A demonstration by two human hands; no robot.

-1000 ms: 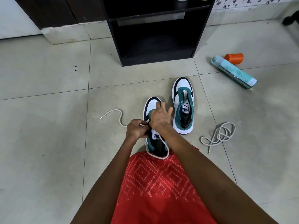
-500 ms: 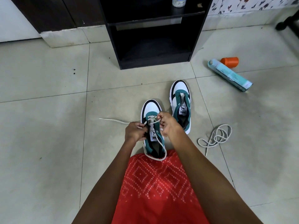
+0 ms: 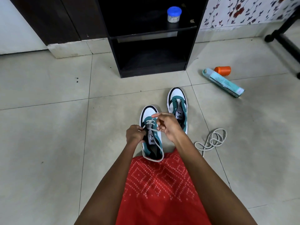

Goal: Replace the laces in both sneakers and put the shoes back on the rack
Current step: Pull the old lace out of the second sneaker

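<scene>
Two white, teal and black sneakers stand on the tiled floor. The near sneaker (image 3: 148, 112) carries a white lace (image 3: 157, 143) crossed through its front eyelets, with a loop trailing over the heel. My left hand (image 3: 134, 134) grips the left lace end beside the tongue. My right hand (image 3: 167, 125) pinches the right lace strand above the eyelets. The far sneaker (image 3: 177, 101) has no lace. A second white lace (image 3: 212, 140) lies coiled on the floor to the right. The black shoe rack (image 3: 152, 62) stands ahead with its bottom shelf bare.
A blue-lidded jar (image 3: 174, 14) sits on the rack's upper shelf. A teal spray can (image 3: 224, 82) and its orange cap (image 3: 222, 70) lie on the floor at right. A black furniture leg (image 3: 285, 43) crosses the far right. Red patterned cloth (image 3: 162, 189) covers my lap.
The lace end that trailed on the floor to the left has been drawn through to the shoe. My right hand moved off the toe and now lifts its strand.
</scene>
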